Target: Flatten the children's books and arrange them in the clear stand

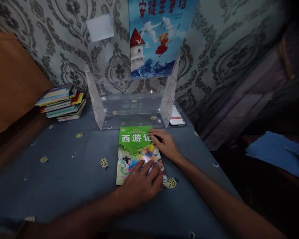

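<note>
A green picture book (133, 149) with white Chinese characters and cartoon figures on its cover lies face up on the cloth-covered table. My left hand (144, 181) rests across the lower part of the cover, its fingers stretched out and slightly spread. At the upper right edge of the book, my right hand (165, 144) has its fingers bent, with thumb and forefinger pinching the edge near the corner. Just beyond the book stands a clear plastic rack (98, 106) with stepped shelves.
Left of the rack sits a stack of thin books (64, 103). A white object (176, 116), partly pixelated, lies behind the rack's right side. A blue poster (155, 39) and a white card (100, 28) are on the patterned wall. Blue cloth (276, 152) lies beyond the table's right edge.
</note>
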The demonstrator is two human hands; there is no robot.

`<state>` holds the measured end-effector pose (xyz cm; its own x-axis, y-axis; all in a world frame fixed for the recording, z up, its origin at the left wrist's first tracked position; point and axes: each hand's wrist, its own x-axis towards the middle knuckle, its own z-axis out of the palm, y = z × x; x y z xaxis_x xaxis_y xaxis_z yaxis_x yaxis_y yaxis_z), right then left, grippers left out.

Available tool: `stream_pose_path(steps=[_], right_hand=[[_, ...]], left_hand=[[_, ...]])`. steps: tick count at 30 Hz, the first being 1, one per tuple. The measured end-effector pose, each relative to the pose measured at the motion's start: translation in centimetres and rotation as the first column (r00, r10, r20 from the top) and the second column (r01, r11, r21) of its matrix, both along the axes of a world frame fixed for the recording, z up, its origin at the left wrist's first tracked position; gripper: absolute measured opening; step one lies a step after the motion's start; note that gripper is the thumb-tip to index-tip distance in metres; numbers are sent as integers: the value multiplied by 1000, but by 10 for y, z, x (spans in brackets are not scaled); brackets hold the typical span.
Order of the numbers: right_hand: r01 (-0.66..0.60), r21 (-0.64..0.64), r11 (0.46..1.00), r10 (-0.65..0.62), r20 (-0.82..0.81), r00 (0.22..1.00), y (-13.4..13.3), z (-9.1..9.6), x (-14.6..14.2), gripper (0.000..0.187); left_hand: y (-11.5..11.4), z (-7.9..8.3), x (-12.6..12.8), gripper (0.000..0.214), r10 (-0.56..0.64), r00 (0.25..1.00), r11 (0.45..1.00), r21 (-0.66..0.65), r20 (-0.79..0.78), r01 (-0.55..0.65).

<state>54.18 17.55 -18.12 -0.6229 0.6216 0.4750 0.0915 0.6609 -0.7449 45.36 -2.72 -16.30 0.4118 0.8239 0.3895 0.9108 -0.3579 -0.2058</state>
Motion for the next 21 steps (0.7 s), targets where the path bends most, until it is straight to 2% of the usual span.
stream_pose_path(steps=[5,11,17,21], right_hand=[[6,60,998,-8,26,1000,-1,1,2,24],[32,82,996,-35,40,999,0,0,2,22],[46,82,996,-50,48,998,0,0,4,23],[35,59,998,-38,59,998,-1,0,5,23]], left_hand=[[0,4,0,34,0,1000,1000,-22,26,0],[-1,1,2,32,19,998,999,-49,60,-17],[-4,1,1,49,21,993,994,-111,118,-8],[-5,11,-2,56,52,971,979,-203,232,-4]])
